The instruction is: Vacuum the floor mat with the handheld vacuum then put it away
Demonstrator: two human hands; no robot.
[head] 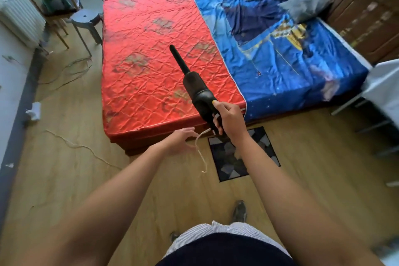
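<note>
Vacuum (195,88) is held off the floor (86,168) in the right grip (228,119), which is closed round the rear handle. The nozzle (179,58) is pointed up & away, over the near edge of the bed (151,49).

It's judged to be stiff, hard plastic, light enough for one hand, w/ most weight in the fat motor body fwd of the handle. The handle is therefore the place to be held, and the thin nozzle shouldn't be used as a lever.

A white cord (199,149) is hung from the handle base. It is limp & judged likely to drag or snag.

Left grip (181,139) is open, fingers spread, just beside the cord's loop; whether it's touching can't be told.

Mat (226,162) is laid on the floor against the bed's near edge, below the right wrist, partly hidden by the forearm. The nozzle is well clear of it, so vacuuming is judged not yet begun.
</note>
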